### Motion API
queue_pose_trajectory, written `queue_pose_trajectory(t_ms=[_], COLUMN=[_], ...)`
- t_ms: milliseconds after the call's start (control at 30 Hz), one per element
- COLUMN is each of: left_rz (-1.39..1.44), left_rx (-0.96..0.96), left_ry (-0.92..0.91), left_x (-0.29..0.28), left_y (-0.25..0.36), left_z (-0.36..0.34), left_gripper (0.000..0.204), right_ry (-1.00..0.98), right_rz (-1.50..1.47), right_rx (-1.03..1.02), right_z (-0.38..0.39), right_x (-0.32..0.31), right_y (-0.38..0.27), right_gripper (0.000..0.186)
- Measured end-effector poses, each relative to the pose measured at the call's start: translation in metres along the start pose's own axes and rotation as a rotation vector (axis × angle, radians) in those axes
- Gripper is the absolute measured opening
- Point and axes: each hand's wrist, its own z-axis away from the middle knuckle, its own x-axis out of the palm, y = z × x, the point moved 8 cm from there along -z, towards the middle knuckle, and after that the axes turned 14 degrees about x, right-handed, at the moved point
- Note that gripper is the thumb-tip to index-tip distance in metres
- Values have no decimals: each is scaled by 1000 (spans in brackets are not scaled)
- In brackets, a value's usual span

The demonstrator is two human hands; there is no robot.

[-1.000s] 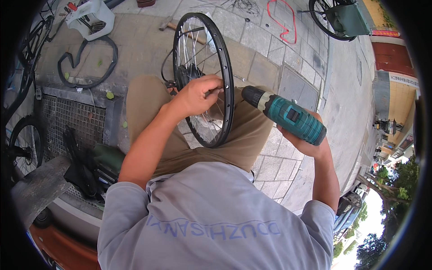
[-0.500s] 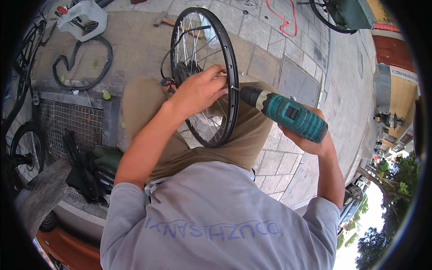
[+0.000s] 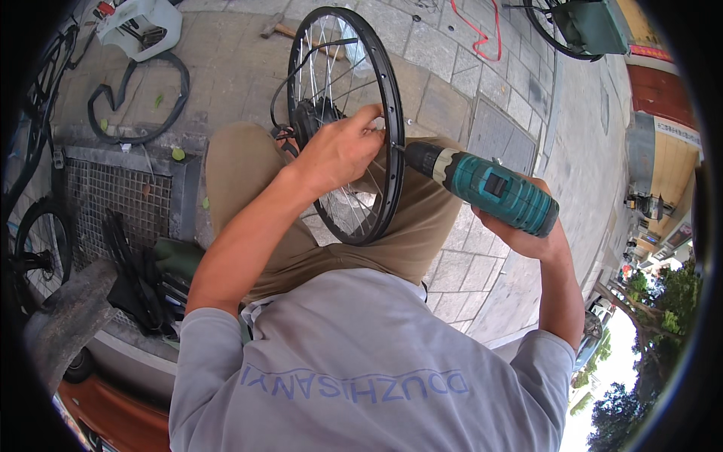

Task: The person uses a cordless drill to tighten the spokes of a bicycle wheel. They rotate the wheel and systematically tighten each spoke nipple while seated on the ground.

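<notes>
A bicycle wheel (image 3: 389, 92) without a tyre, black-rimmed and silver-spoked, stands upright between my knees. Its hub (image 3: 307, 120), with a black cable running off it, faces left. Reaching in among the spokes, my left hand (image 3: 340, 154) has its fingers closed at the inner side of the rim; what exactly they pinch is hidden. On the other side, my right hand (image 3: 520, 235) grips a teal and black cordless drill (image 3: 489, 188) by its handle. The drill's bit points left and meets the outer face of the rim, opposite my left fingertips.
A hammer (image 3: 280, 29) lies on the paving beyond the wheel. An inner tube (image 3: 183, 79) and a white cut-open plastic container (image 3: 143, 38) with tools lie at far left. A metal grate (image 3: 120, 196) is left of my knee; a red strap (image 3: 482, 38) lies far right.
The drill and my right hand have shifted slightly to the right, with the bit still at the rim. My left fingers have moved a little at the rim; the wheel stands nearly as before.
</notes>
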Motion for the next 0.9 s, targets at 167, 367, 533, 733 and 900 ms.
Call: queue_pose_trajectory(t_ms=[167,367,533,733,900], left_rz=[5,18,-16,-38,-33], left_rx=[12,29,13,3,-3], left_ry=[28,63,48,55,42], left_x=[-1,-4,1,13,19], left_y=[2,3,4,2,3], left_z=[2,1,1,1,1], left_gripper=[40,33,18,21,26], right_ry=[20,-8,-63,-118,-142], right_rz=[14,5,50,301,355], right_rx=[-39,11,143,38,22], right_z=[-1,-1,0,-9,-11], right_x=[-1,-6,-9,-17,-22], right_y=[-4,-11,-36,-50,-54], right_gripper=[30,29,26,24,26])
